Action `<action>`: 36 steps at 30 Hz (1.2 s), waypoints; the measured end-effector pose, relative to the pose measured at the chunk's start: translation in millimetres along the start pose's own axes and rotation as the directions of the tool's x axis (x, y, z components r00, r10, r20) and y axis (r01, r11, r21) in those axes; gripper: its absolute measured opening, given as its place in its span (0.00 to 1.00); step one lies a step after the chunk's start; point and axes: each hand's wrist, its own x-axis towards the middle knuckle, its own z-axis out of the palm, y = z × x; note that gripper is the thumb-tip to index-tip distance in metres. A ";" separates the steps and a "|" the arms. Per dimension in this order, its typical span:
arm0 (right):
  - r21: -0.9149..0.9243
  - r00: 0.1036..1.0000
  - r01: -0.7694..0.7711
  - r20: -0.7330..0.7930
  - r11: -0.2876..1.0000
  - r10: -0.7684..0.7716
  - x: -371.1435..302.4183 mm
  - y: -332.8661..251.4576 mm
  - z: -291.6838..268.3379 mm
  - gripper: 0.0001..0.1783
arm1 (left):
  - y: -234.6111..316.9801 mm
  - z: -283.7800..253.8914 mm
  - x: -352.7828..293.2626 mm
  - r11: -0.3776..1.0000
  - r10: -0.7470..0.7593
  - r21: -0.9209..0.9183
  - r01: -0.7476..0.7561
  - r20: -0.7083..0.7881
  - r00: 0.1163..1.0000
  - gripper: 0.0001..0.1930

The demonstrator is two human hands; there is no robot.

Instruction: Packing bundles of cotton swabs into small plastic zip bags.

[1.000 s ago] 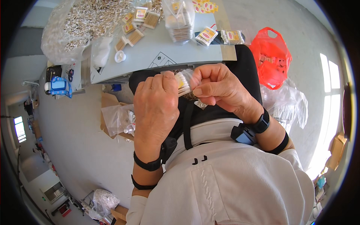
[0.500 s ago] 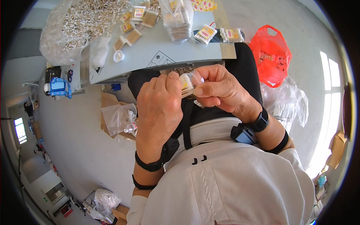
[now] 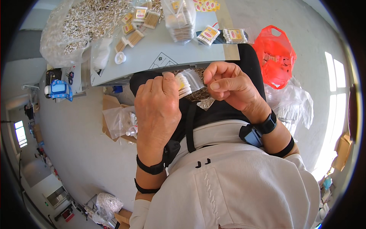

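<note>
The person wears a cream white top filling the lower middle and lower right of the frame, with a stitched seam line and two small black hooks on its front. The left hand [image 3: 157, 110] has two thin black bands at its wrist. The right hand [image 3: 232, 86] has a black watch-like band, a dark blue-grey device beside it and a black band further up the forearm.

My grey table [image 3: 160, 53] carries a big clear bag of loose cotton swabs [image 3: 82, 26] at its far left corner, with a small white cap [image 3: 120, 57] and a crumpled clear bag [image 3: 102, 53] near the left edge. Bundles of wooden-stick swabs [image 3: 134, 38] lie mid-table beside a clear sack of packed swabs [image 3: 180, 21]. Two flat filled packets [image 3: 207, 35] rest by the near right edge.
</note>
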 end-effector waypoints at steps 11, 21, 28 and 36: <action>0.029 0.989 -0.075 0.129 0.997 0.071 0.7 -0.3 13.6 0.06 | 3.4 0.5 0.7 0.996 0.011 -0.086 -0.009 0.018 1.000 0.13; 0.324 0.966 -0.188 0.234 0.927 0.114 1.3 13.3 12.1 0.05 | 9.1 1.7 -1.2 0.938 -0.119 -0.310 0.154 0.128 0.985 0.13; 0.359 0.956 -0.193 0.279 0.913 0.093 1.3 14.3 13.8 0.04 | 11.6 2.0 0.3 0.926 -0.114 -0.347 0.146 0.111 0.987 0.12; 0.226 0.979 -0.186 0.128 0.956 0.160 0.4 5.1 18.5 0.05 | 8.8 5.1 -0.6 0.962 -0.111 -0.239 0.133 0.104 0.988 0.10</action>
